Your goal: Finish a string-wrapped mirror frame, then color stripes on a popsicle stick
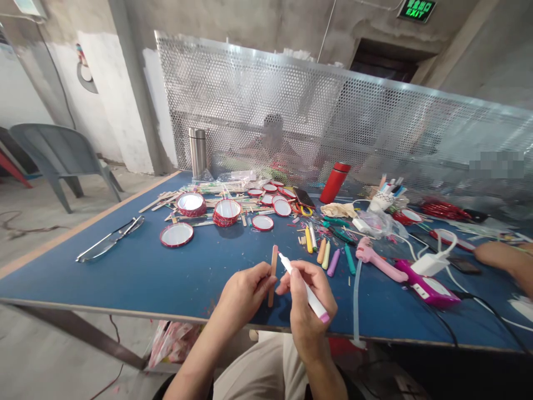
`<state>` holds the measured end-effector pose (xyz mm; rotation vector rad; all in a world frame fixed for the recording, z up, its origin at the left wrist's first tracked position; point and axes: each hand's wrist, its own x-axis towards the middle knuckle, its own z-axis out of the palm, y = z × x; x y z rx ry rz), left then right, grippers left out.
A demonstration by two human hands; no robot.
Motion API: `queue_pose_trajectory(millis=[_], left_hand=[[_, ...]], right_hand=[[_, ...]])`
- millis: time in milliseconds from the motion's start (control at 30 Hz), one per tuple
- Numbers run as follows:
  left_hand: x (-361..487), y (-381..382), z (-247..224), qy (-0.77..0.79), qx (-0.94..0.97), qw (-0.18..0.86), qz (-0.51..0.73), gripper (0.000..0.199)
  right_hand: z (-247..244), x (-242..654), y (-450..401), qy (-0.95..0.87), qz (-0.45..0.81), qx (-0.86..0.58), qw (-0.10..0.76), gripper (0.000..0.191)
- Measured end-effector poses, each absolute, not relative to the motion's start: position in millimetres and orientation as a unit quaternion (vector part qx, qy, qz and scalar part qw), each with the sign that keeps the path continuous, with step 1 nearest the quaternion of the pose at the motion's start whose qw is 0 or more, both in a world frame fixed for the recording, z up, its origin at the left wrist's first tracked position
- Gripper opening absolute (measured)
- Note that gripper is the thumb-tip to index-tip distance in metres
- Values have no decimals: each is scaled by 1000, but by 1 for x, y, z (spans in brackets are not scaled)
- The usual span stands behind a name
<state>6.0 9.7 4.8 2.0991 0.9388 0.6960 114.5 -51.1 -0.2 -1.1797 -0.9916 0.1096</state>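
The wooden stick [273, 276] stands upright over the blue table [125, 289], pinched by the fingers of the left hand [244, 294] so it stays steady. The right hand [308, 314] pinches a white marker [313, 300], with its tip near the stick at 2 o'clock.

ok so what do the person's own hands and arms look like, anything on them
The left hand and right hand are bare, with no gloves, watch, bracelet or tape showing. The forearms are bare too, with no sleeve visible down to the bottom of the view, and no cables or markings show.
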Motion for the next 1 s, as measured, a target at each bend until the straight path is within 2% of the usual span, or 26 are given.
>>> queue_pose_trajectory(millis=[267,700,867,1000], left_hand=[[5,9,4,368,817,354,267,26],[4,10,5,371,828,355,227,22],[4,10,7,374,827,361,216,24],[5,10,8,377,826,363,208,24]], right_hand=[[-2,115,-51,-450,31,-523,723,12],[-2,122,-55,-554,-16,-502,664,15],[-1,122,-59,-540,37,-498,678,20],[-4,118,-63,-455,94,-505,728,13]])
